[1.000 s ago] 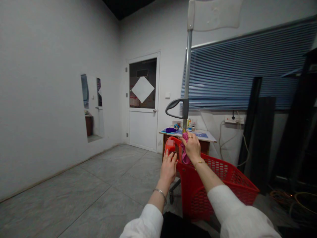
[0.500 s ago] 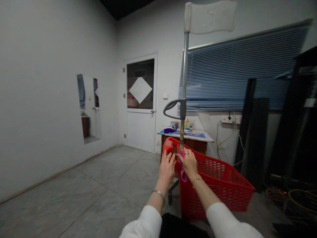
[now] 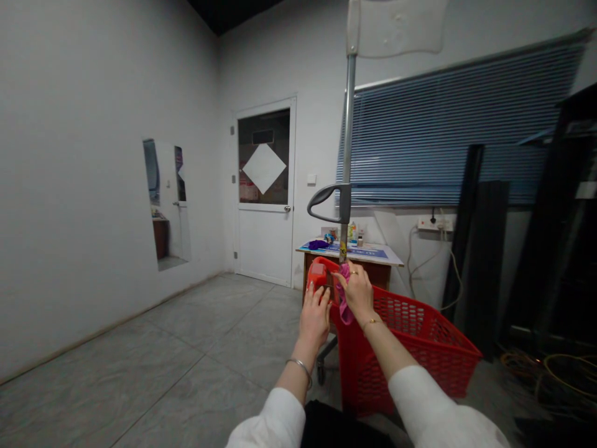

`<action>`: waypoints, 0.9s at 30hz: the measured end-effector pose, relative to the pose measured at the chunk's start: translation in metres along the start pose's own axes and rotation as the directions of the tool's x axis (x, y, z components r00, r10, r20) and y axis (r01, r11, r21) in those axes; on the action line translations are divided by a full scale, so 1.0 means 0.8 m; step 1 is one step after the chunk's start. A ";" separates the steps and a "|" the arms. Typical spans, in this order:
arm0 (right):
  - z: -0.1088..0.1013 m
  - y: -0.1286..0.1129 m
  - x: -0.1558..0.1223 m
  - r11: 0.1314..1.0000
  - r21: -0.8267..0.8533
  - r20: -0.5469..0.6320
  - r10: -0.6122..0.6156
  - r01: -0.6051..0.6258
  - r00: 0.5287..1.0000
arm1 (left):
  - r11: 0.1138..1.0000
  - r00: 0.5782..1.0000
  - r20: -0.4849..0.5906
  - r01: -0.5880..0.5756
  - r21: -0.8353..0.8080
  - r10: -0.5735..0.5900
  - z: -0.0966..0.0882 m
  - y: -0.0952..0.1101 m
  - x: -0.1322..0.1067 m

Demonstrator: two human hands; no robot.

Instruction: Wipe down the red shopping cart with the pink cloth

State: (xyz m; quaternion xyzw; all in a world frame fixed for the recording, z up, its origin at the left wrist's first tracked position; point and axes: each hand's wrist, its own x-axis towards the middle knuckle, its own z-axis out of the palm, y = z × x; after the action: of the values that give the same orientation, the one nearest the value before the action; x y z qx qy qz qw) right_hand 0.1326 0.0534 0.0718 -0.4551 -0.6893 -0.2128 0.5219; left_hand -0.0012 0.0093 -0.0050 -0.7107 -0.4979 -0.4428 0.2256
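Note:
A red plastic shopping cart [image 3: 410, 336] stands right in front of me, with a grey metal pole [image 3: 346, 162] rising from its near corner to a grey side handle [image 3: 326, 200] and a pale top plate [image 3: 396, 26]. My right hand [image 3: 358, 289] is closed on a pink cloth [image 3: 344, 292] and presses it against the foot of the pole. My left hand [image 3: 314, 314] rests on the cart's red corner bracket [image 3: 318, 274], fingers curled over it.
A small wooden table [image 3: 354, 258] with bottles and a blue mat stands behind the cart. A white door [image 3: 264, 193] is at the back wall, blue blinds [image 3: 443, 137] to its right. Dark boards [image 3: 489, 249] lean at the right, cables [image 3: 550, 367] lie on the floor.
My right hand with the pink cloth slid down the pole, then back up a little. My left hand stayed on the red corner.

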 end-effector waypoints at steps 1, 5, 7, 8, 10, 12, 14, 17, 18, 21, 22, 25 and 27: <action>0.006 0.003 -0.019 1.000 0.008 0.011 0.006 -0.006 1.000 | 1.000 1.000 -0.003 0.001 0.002 -0.001 0.001 0.000 0.000; 0.012 0.008 -0.042 1.000 -0.005 0.031 0.009 -0.008 0.999 | 1.000 1.000 -0.008 0.005 0.008 -0.005 0.002 0.000 0.000; 0.003 0.005 -0.017 0.999 -0.019 0.032 -0.025 0.026 0.999 | 1.000 1.000 -0.007 0.008 0.011 -0.008 0.001 0.000 0.000; -0.003 0.002 0.001 0.999 -0.025 0.023 -0.036 0.036 0.999 | 1.000 1.000 -0.005 0.009 0.013 -0.009 0.001 0.000 0.000; -0.015 -0.004 0.040 0.999 -0.032 -0.008 -0.031 0.031 0.999 | 1.000 1.000 -0.001 0.010 0.011 -0.010 0.001 0.001 0.000; -0.022 -0.008 0.068 0.999 -0.029 -0.028 -0.019 0.018 0.999 | 1.000 1.000 -0.004 0.011 0.002 -0.011 0.000 0.001 0.000; -0.022 -0.009 0.073 1.000 -0.025 -0.030 -0.018 0.017 0.999 | 1.000 1.000 -0.010 0.013 -0.008 -0.013 -0.001 0.002 0.000; -0.012 -0.001 0.034 0.999 -0.019 0.006 -0.031 0.031 1.000 | 1.000 1.000 -0.009 0.017 -0.008 -0.017 -0.001 0.003 0.001; -0.007 0.003 0.012 0.999 -0.014 0.029 -0.038 0.039 0.999 | 1.000 1.000 -0.006 0.018 -0.003 -0.018 -0.001 0.003 0.001; 0.009 0.021 -0.051 0.998 0.017 0.097 -0.067 0.066 0.993 | 1.000 1.000 -0.004 0.021 0.012 -0.021 0.000 0.002 0.001; 0.014 0.026 -0.067 0.997 0.028 0.106 -0.075 0.072 0.992 | 1.000 1.000 -0.004 0.021 0.015 -0.021 0.001 0.002 0.001; 0.018 0.039 -0.091 0.995 0.056 0.136 -0.090 0.083 0.987 | 1.000 1.000 0.000 0.019 0.017 -0.019 0.001 0.001 0.001; 0.015 0.044 -0.093 0.994 0.069 0.176 -0.096 0.085 0.980 | 1.000 1.000 0.003 0.019 0.019 -0.019 0.001 0.002 0.001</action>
State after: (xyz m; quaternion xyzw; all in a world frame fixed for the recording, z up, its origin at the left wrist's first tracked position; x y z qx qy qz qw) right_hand 0.1596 0.0501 -0.0067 -0.4244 -0.7598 -0.1736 0.4610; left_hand 0.0005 0.0098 -0.0047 -0.7044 -0.5093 -0.4389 0.2275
